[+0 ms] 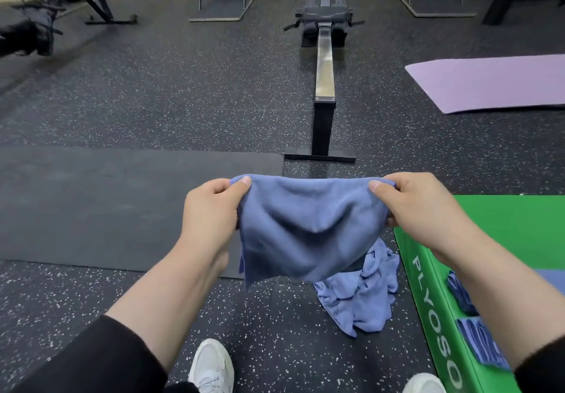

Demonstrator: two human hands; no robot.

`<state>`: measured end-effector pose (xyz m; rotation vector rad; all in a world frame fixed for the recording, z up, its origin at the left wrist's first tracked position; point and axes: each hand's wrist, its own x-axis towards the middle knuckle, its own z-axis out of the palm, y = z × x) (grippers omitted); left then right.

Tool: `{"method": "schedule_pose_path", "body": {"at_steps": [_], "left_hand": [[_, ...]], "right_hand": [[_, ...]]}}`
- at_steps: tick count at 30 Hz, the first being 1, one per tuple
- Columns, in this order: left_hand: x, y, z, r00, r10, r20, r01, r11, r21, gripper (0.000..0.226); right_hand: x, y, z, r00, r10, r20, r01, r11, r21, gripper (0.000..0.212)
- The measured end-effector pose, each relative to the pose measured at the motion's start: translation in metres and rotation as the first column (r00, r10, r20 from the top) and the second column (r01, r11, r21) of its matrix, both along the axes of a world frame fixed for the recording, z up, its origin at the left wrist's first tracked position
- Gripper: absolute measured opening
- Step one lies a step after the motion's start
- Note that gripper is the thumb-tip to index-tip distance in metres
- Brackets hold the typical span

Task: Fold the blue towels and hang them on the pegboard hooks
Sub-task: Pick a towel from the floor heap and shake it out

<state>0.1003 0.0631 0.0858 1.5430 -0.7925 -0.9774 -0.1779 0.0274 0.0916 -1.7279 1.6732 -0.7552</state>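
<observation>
A blue towel (pixel 308 227) hangs in the air in front of me, stretched between both hands. My left hand (pixel 212 209) pinches its upper left corner with thumb on top. My right hand (pixel 419 209) pinches the upper right corner the same way. Below it, a crumpled heap of lighter blue towels (pixel 363 295) lies on the speckled floor beside the green plyo box (pixel 489 227). Folded blue towels (pixel 480 346) lie on the box top near my right forearm. No pegboard is in view.
A black mat (pixel 107 206) lies on the floor to the left. A rowing machine (pixel 324 81) stands straight ahead. A purple mat (pixel 495 82) is at the right. Metal stands and dark equipment line the far wall. My white shoes (pixel 211 368) are at the bottom.
</observation>
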Motion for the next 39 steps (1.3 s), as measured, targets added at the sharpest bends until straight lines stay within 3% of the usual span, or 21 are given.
{"method": "schedule_pose_path", "body": {"at_steps": [4, 9, 12, 15, 19, 24, 27, 30, 33, 36, 39], "left_hand": [[-0.020, -0.003, -0.001, 0.994, 0.045, -0.097, -0.042, 0.999, 0.028, 0.015], [-0.053, 0.001, 0.011, 0.989, -0.084, 0.120, 0.085, 0.996, -0.001, 0.015], [-0.068, 0.004, 0.013, 0.944, -0.154, 0.293, 0.163, 0.987, -0.005, 0.017], [-0.072, 0.005, 0.009, 0.922, -0.180, 0.343, 0.190, 0.982, 0.006, 0.020], [-0.074, 0.005, 0.010, 0.888, -0.151, 0.433, 0.179, 0.983, -0.024, 0.018], [-0.081, 0.011, 0.010, 0.841, -0.137, 0.523, 0.219, 0.971, -0.098, 0.022], [-0.082, 0.015, 0.014, 0.784, -0.241, 0.572, 0.360, 0.927, -0.103, 0.015], [-0.082, 0.022, 0.022, 0.780, -0.345, 0.523, 0.447, 0.891, -0.079, 0.022], [-0.062, 0.013, 0.028, 0.808, -0.188, 0.558, 0.336, 0.926, -0.174, 0.015], [-0.028, -0.004, 0.033, 0.676, -0.264, 0.688, 0.446, 0.890, -0.097, 0.017], [-0.014, -0.007, 0.029, 0.494, -0.414, 0.765, 0.587, 0.807, 0.057, 0.022]], "right_hand": [[0.022, 0.004, 0.005, 0.997, 0.044, 0.063, -0.050, 0.993, 0.108, 0.056], [0.050, 0.009, 0.005, 0.946, 0.046, 0.322, -0.113, 0.974, 0.194, 0.032], [0.062, 0.010, 0.006, 0.922, 0.025, 0.387, -0.119, 0.968, 0.221, 0.026], [0.066, 0.012, 0.009, 0.899, 0.024, 0.438, -0.149, 0.956, 0.253, 0.021], [0.069, 0.015, 0.009, 0.788, -0.012, 0.615, -0.224, 0.926, 0.304, 0.018], [0.070, 0.015, 0.010, 0.737, -0.035, 0.675, -0.248, 0.915, 0.318, 0.021], [0.068, 0.019, 0.013, 0.667, -0.037, 0.745, -0.296, 0.904, 0.310, 0.033], [0.062, 0.016, 0.013, 0.758, 0.014, 0.652, -0.231, 0.941, 0.249, 0.027], [0.053, 0.010, 0.012, 0.918, 0.086, 0.387, -0.147, 0.981, 0.130, 0.023], [0.048, 0.011, 0.021, 0.965, 0.248, 0.086, -0.247, 0.969, -0.022, 0.024], [0.043, 0.015, 0.025, 0.947, 0.319, 0.041, -0.317, 0.946, -0.065, 0.022]]}}
